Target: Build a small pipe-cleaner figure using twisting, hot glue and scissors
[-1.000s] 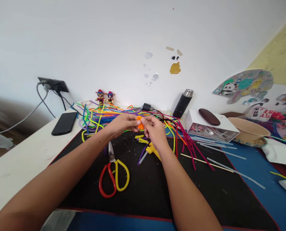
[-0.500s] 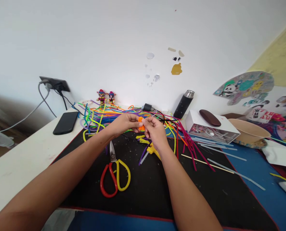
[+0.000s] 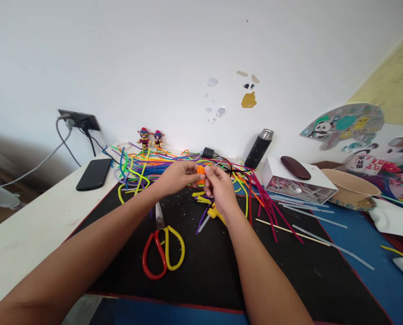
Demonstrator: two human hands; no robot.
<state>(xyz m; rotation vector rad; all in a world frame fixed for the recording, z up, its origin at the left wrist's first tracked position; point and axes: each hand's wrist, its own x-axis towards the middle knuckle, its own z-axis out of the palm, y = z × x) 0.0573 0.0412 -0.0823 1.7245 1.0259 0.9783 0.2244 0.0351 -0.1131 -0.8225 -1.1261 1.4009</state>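
Both my hands meet above the black mat [image 3: 222, 266] and pinch a small orange pipe-cleaner piece [image 3: 200, 171]. My left hand [image 3: 176, 177] grips it from the left with curled fingers. My right hand [image 3: 220, 186] holds its right side between thumb and fingertips. Under the hands lie short yellow pipe-cleaner bits [image 3: 201, 197] and a yellow glue gun [image 3: 217, 213], partly hidden by my right wrist. A pile of coloured pipe cleaners [image 3: 143, 166] spreads behind the hands.
Scissors with red and yellow handles [image 3: 162, 246] lie on the mat near my left forearm. A black phone [image 3: 93, 174] rests at the left, a black flask [image 3: 258, 148] and a white box [image 3: 298, 183] at the right. Glue sticks [image 3: 310, 216] and a wooden stick [image 3: 289, 231] lie to the right.
The hands have stayed together on the orange piece, with the fingers shifting slightly around it. The camera has drifted a little.
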